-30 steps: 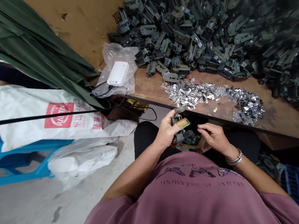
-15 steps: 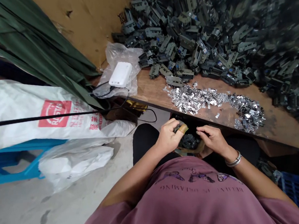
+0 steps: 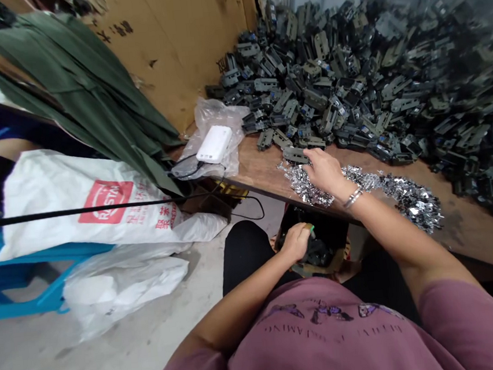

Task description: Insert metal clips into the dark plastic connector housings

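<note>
My left hand (image 3: 296, 242) is closed above an open box (image 3: 339, 266) at my lap, which has dark parts (image 3: 318, 252) in it. Its thumb tip has a yellow-green covering, and whatever the curled fingers hold is hidden. My right hand (image 3: 326, 172) reaches over the tabletop, thumb and fingers closed at the right end of a grey slotted plastic part (image 3: 295, 155). That part lies at the front edge of the big heap. Beneath and beside the right hand are many small shiny metal clips (image 3: 305, 185).
A heap of grey slotted parts (image 3: 351, 93) covers the back of the wooden table (image 3: 253, 161). At left are a white power bank (image 3: 214, 144) on clear plastic, green cloth (image 3: 76, 91), a white printed sack (image 3: 51, 192) and a blue stool (image 3: 42, 286). A black cable (image 3: 57, 215) crosses in front.
My right hand has moved from beside the left hand, over the box, up to the grey part on the table. My left hand stays over the box, lower in view. The camera view has shifted.
</note>
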{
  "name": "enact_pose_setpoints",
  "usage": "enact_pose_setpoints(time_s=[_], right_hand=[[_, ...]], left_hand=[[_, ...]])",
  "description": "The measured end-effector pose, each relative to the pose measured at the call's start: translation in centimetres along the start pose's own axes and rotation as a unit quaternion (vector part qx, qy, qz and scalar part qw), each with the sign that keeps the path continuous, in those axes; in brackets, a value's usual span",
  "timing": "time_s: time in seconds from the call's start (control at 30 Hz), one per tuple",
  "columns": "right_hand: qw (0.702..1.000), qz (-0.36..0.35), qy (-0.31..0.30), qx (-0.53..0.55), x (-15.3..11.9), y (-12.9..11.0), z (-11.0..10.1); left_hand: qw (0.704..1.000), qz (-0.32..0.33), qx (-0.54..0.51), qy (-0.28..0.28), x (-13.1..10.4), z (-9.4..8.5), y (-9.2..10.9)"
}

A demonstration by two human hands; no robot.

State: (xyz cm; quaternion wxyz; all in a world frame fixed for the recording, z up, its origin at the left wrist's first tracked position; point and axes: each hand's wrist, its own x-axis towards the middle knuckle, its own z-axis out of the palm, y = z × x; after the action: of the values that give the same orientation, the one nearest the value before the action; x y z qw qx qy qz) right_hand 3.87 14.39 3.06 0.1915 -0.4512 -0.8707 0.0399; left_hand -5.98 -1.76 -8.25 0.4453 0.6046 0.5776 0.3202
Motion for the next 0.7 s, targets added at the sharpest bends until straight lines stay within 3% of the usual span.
enact_pose_setpoints(time_s=[0.17, 0.33, 0.43, 0.5, 0.7], right_hand=[[0.99, -0.02, -0.053, -0.129, 4.6, -1.5, 1.5], [0.983, -0.045, -0.075, -0.161, 5.4, -0.2, 2.1], [0.985, -0.067, -0.046, -0.151, 4.6, 1.3, 2.1], [0.989, -0.054, -0.024, -0.132, 3.8, 2.3, 2.0], [0.993, 0.114, 0.015, 0.021, 1.0, 4.4, 0.3]], left_hand=[[1.0, 0.017, 0.002, -0.023, 0.8, 1.2, 0.9], [0.994, 0.053, -0.027, -0.096, 0.1, 0.1, 1.9], [0.991, 0.01, -0.122, -0.049, -0.3, -1.5, 2.2], [0.975, -0.029, -0.221, -0.009, -0.3, -2.5, 2.4], [0.912, -0.08, -0.396, 0.064, 0.9, -4.2, 3.8]])
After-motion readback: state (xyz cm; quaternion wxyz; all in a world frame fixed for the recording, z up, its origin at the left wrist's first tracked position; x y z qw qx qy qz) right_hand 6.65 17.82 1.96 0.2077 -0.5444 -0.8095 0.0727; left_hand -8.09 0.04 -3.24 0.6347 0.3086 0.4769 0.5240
